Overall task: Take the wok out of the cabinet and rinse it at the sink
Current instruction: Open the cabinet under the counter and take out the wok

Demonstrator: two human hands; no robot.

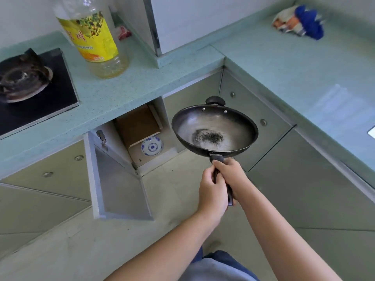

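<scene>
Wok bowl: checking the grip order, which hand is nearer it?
Right. The right hand grips the handle just below the wok; the left hand sits farther down.

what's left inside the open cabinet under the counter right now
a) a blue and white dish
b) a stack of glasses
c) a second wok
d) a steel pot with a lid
a: a blue and white dish sits on the floor of the open cabinet, while the wok is already out, held by its handle in the left hand and right hand.
</scene>
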